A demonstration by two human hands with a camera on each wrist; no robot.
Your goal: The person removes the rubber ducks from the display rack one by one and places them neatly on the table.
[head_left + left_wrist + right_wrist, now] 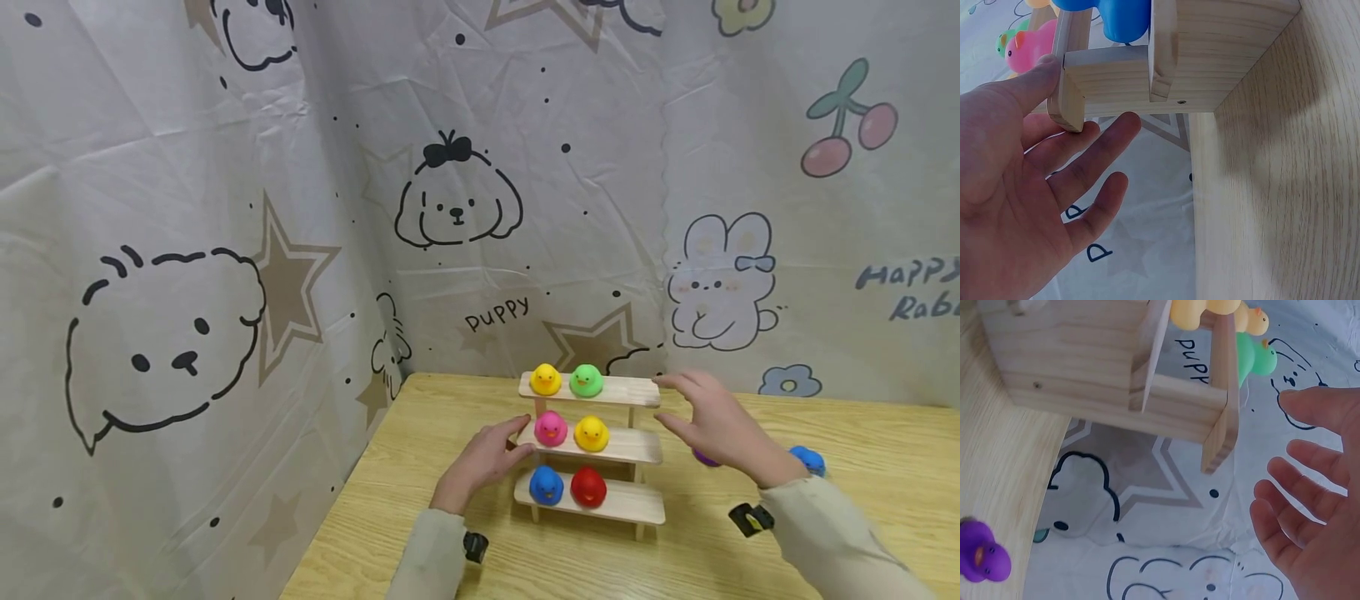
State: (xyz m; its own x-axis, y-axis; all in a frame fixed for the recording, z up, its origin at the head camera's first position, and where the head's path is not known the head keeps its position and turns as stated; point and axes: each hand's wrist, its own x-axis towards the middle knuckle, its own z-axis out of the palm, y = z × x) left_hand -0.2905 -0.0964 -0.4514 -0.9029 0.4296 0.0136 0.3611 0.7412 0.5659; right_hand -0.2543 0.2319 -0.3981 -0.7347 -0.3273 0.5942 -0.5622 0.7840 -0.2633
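Observation:
A three-tier wooden shelf (630, 502) stands on the table, with toy ducks on its left half. On the top tier sit a yellow duck (545, 380) and a green duck (587, 381); a pink duck (551, 428) and another yellow duck (592, 434) occupy the middle one. Below are a blue duck (547, 486) and a red duck (588, 487). My left hand (486, 457) touches the middle board's left end, thumb and index finger either side of it, other fingers loosely spread. Beside the shelf's right end, my right hand (716, 417) holds nothing, its fingers spread and apart from the wood.
A purple duck (984, 551) lies on the table right of the shelf, partly hidden by my right hand in the head view. Another blue duck (808, 460) is farther right, beyond my forearm. A printed curtain (600, 208) hangs behind the wooden table (397, 500).

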